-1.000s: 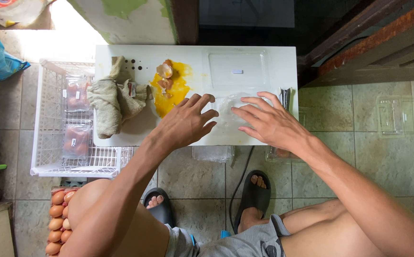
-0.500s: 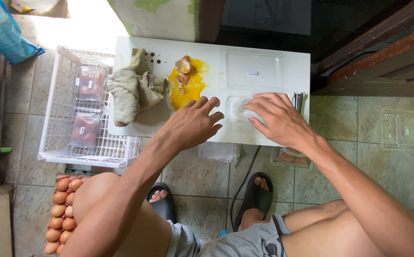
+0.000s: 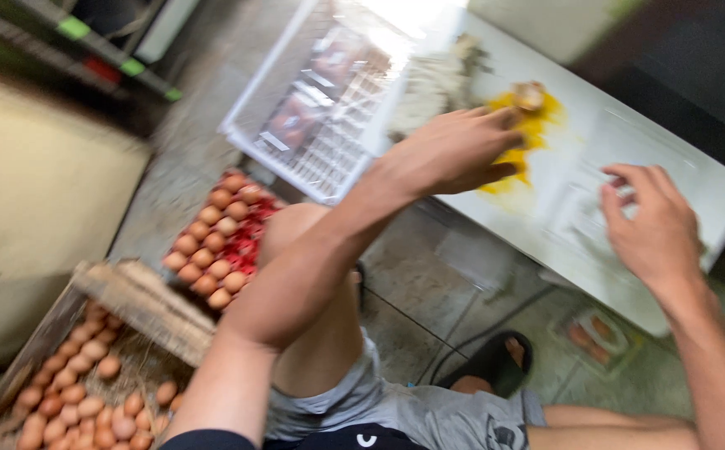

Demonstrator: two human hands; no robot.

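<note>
The left hand point(image 3: 454, 150) is hovering with fingers loosely spread, holding nothing, just beside a yellow yolk spill point(image 3: 537, 125) on the white table point(image 3: 712, 200). The right hand point(image 3: 654, 221) is resting at the near right, fingers curled on a clear, blurred plastic sheet point(image 3: 583, 204). Brown eggs point(image 3: 216, 242) are lying on a red tray at the near left.

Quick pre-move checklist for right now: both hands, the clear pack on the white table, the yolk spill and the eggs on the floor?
1. Left hand empty, over table edge beside yolk spill: ok.
2. Right hand on clear plastic pack: ok; grip cannot tell, blurred.
3. White table clean: not ok, yolk and broken shell.
4. Red tray of brown eggs on floor, within left reach: ok.
5. Wire basket contents: cannot tell.
</note>
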